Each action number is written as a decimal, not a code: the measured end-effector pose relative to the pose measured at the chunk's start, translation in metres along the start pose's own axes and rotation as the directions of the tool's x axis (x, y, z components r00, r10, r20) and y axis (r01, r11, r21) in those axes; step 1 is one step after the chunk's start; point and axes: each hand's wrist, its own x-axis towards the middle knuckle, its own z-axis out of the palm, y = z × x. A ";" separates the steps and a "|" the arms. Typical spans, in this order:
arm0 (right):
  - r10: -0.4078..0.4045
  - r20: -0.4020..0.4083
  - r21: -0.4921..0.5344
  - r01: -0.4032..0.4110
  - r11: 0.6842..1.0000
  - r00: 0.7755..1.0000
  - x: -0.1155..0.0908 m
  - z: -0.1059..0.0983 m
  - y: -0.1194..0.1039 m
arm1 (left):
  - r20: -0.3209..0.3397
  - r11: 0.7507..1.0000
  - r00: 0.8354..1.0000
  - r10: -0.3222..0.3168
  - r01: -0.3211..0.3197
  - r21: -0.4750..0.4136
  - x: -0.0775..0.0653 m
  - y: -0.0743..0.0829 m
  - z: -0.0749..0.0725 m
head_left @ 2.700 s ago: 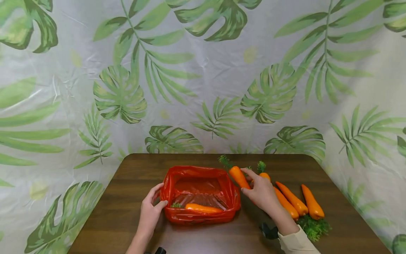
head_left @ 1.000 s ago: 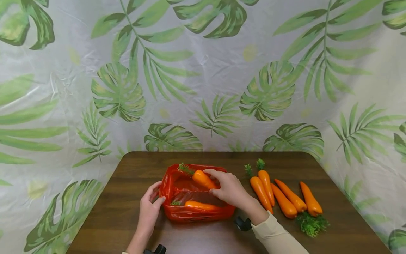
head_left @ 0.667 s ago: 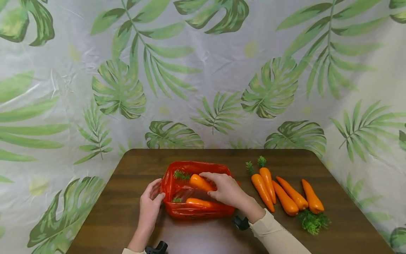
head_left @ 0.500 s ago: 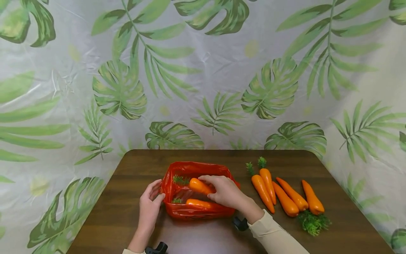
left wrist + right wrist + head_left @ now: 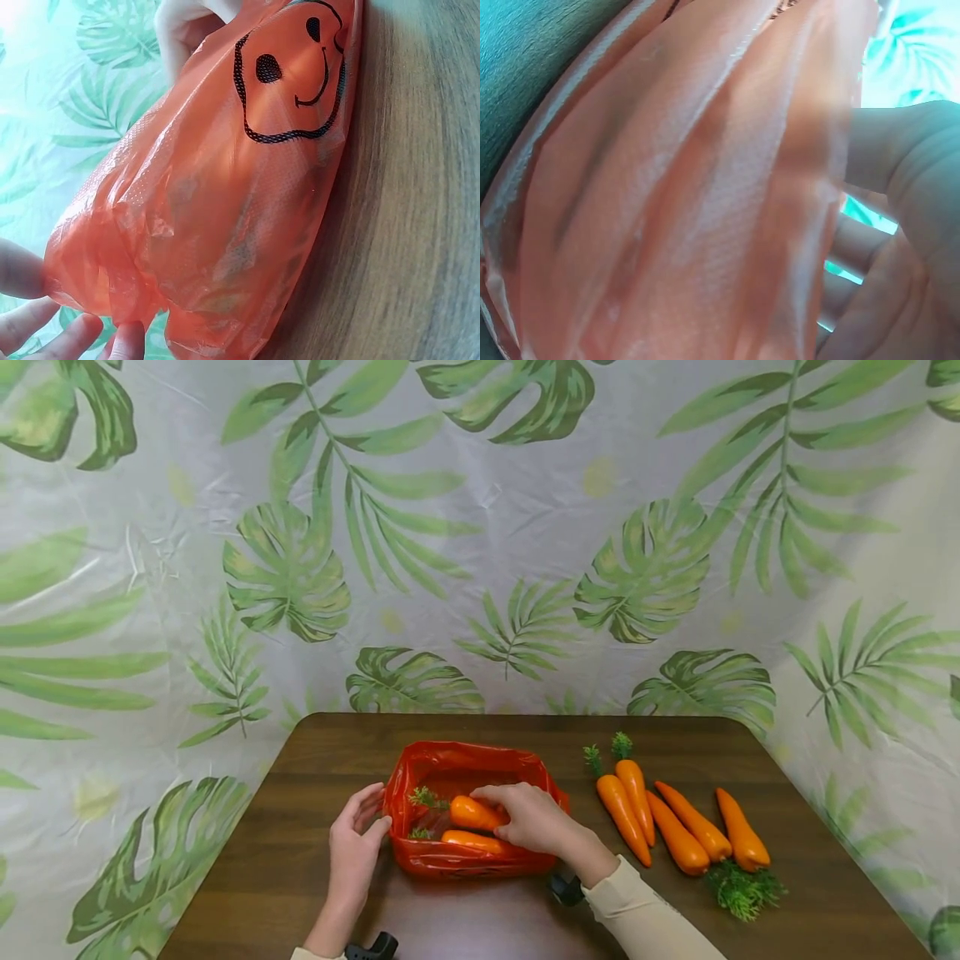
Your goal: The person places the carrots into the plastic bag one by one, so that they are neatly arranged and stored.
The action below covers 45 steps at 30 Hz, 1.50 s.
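Observation:
A red plastic bag (image 5: 468,863) stands with its mouth spread wide on the table in the head view. My left hand (image 5: 354,845) grips its left rim, thumb and fingers on either side of the film, as the fingers (image 5: 75,336) in the left wrist view also show. Inside the bag, my right hand (image 5: 536,820) holds an orange carrot (image 5: 474,813) with a green top pointing left. Below it, along the front wall, lies a second carrot (image 5: 467,838), partly hidden by the plastic. In the right wrist view, the bag's side (image 5: 690,210) hides the right fingertips.
Several carrots (image 5: 678,837) lie on the brown wooden table (image 5: 330,760) to the right of the bag, some with leafy tops (image 5: 746,893) towards me. A leaf-patterned sheet (image 5: 525,543) hangs behind the table's far edge.
My right hand has carried the carrot left from beside the bag, over its rim and down inside, close to the second carrot. The left hand has stayed at the bag's left rim.

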 end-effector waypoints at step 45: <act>-0.028 0.046 -0.005 0.028 1.000 0.999 0.005 0.007 0.003 | -0.012 1.000 1.000 0.018 -0.018 0.010 0.000 -0.003 0.001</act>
